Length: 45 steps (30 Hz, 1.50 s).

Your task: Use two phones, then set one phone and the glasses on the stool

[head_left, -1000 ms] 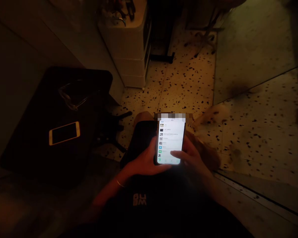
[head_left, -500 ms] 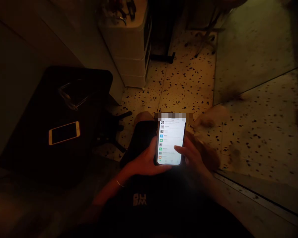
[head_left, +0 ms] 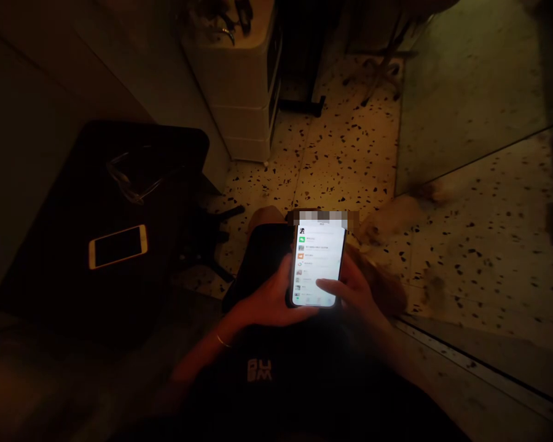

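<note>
Main risk: a drop, from a one-handed grip on a slick phone (head_left: 319, 264) held above the lap, with a hard speckled terrazzo floor (head_left: 350, 147) below and a likely cracked screen as the result. Dim light as a second hazard, with mistaps or a misjudged reach. Left hand (head_left: 270, 299) grasping the phone from behind and below, fingers (head_left: 286, 270) curled round its edge. Right hand (head_left: 352, 293) loose and open, index finger (head_left: 327, 284) extended over the lower screen; contact with the glass impossible to tell. By count: two hands, two phones, one bracelet (head_left: 222, 341) on the left wrist, one white drawer unit (head_left: 230, 92). Second phone (head_left: 118, 247), screen dark, flat on a black seat pad (head_left: 50, 245), well left of the hands.
</note>
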### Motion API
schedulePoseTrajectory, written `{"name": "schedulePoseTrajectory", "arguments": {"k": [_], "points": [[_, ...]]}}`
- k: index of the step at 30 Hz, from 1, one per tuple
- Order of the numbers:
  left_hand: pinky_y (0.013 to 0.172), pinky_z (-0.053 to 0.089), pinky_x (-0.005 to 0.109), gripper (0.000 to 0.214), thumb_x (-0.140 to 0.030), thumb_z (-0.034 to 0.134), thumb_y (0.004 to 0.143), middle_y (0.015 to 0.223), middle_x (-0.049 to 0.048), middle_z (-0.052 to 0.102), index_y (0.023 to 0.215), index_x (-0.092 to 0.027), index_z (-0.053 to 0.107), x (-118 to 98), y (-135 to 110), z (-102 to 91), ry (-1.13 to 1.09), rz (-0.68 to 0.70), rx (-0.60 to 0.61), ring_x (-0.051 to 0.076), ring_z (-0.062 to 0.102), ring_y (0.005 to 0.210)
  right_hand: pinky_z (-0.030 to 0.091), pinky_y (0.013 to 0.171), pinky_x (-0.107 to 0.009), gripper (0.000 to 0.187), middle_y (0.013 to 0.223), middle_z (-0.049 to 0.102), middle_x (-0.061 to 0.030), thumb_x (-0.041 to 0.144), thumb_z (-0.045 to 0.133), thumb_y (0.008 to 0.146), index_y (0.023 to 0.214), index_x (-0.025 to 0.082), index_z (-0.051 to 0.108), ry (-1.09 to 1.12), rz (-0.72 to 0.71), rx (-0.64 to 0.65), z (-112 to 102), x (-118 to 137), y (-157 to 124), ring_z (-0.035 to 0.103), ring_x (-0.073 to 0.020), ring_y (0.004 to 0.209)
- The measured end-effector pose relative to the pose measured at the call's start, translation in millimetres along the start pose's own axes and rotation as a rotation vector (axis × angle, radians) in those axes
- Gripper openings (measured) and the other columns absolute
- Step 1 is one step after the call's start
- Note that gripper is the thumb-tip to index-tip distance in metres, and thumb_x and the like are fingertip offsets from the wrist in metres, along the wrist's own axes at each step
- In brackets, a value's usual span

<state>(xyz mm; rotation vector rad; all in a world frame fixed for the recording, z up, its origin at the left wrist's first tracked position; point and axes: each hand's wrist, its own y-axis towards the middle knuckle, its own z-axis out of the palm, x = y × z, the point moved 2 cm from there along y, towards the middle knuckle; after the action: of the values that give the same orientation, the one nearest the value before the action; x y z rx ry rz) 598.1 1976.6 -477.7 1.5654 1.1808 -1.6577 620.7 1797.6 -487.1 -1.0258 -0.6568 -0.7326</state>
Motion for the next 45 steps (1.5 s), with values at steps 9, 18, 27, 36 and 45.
{"name": "schedulePoseTrajectory", "arguments": {"k": [9, 18, 27, 36, 45], "points": [[0.114, 0.045, 0.055, 0.094, -0.040, 0.077, 0.083, 0.151, 0.0209, 0.040, 0.154, -0.018, 0.019, 3, 1, 1.5, 0.003, 0.024, -0.011, 0.038, 0.043, 0.141, 0.052, 0.106, -0.052, 0.061, 0.125, 0.068, -0.0058, 0.042, 0.080, 0.073, 0.128, 0.028, 0.057, 0.057, 0.016, -0.076, 2, 0, 1, 0.066, -0.0302, 0.117], [0.114, 0.044, 0.053, 0.095, -0.038, 0.079, 0.080, 0.153, 0.0209, 0.039, 0.154, -0.018, 0.021, 2, 1, 2.2, -0.041, -0.012, -0.013, 0.037, 0.042, 0.142, 0.053, 0.104, -0.049, 0.066, 0.125, 0.068, -0.0067, 0.041, 0.081, 0.071, 0.129, 0.026, 0.052, 0.069, 0.031, -0.077, 3, -1, 3, 0.066, -0.0296, 0.115], [0.116, 0.041, 0.055, 0.104, -0.036, 0.085, 0.075, 0.158, 0.0181, 0.037, 0.157, -0.022, 0.024, 1, 6, 1.1, -0.166, -0.059, -0.057, 0.038, 0.039, 0.145, 0.057, 0.087, -0.043, 0.060, 0.105, 0.072, -0.0060, 0.034, 0.075, 0.056, 0.111, 0.022, 0.057, 0.189, 0.111, 0.041, 4, 4, 8, 0.068, -0.0309, 0.107], [0.110, 0.046, 0.056, 0.103, -0.036, 0.087, 0.072, 0.149, 0.0186, 0.047, 0.155, -0.020, 0.029, 2, 5, 2.4, -0.208, -0.112, -0.029, 0.037, 0.050, 0.135, 0.057, 0.080, -0.044, 0.067, 0.110, 0.071, -0.0089, 0.040, 0.074, 0.057, 0.118, 0.022, 0.053, 0.132, 0.113, -0.021, 3, 0, 9, 0.066, -0.0351, 0.110], [0.109, 0.048, 0.048, 0.080, -0.036, 0.072, 0.085, 0.143, 0.0197, 0.051, 0.148, -0.013, 0.029, 2, 10, 1.6, -0.190, 0.009, -0.022, 0.033, 0.054, 0.130, 0.056, 0.089, -0.047, 0.077, 0.121, 0.069, -0.0079, 0.038, 0.075, 0.060, 0.132, 0.022, 0.051, 0.178, 0.109, 0.006, -2, -9, 8, 0.066, -0.0336, 0.112]]}}
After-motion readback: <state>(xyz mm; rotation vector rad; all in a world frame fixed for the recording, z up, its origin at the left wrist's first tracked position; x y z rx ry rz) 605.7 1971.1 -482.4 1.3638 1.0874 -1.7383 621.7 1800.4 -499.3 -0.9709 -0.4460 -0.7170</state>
